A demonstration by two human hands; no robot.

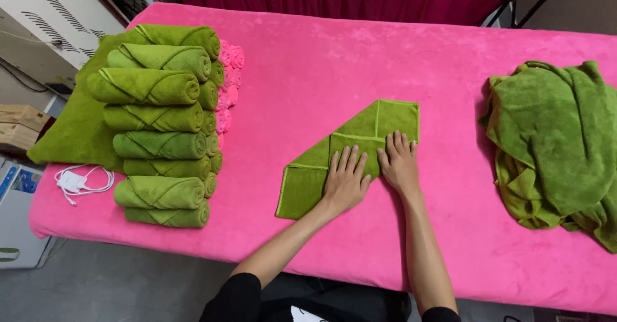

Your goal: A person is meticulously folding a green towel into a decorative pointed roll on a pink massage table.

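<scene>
A green towel (360, 132) lies folded into a slanted strip on the pink tabletop (334, 58). My left hand (345, 180) presses flat on its lower middle, fingers spread. My right hand (398, 163) rests flat beside it on the towel's right edge, fingers together and pointing away from me. Neither hand grips anything.
A stack of several rolled green towels (160, 126) stands at the left, with rolled pink towels (226, 84) behind and a flat green cloth (71, 135) under it. A white charger with cable (80, 182) lies near the left edge. A heap of unfolded green towels (556, 145) sits at the right.
</scene>
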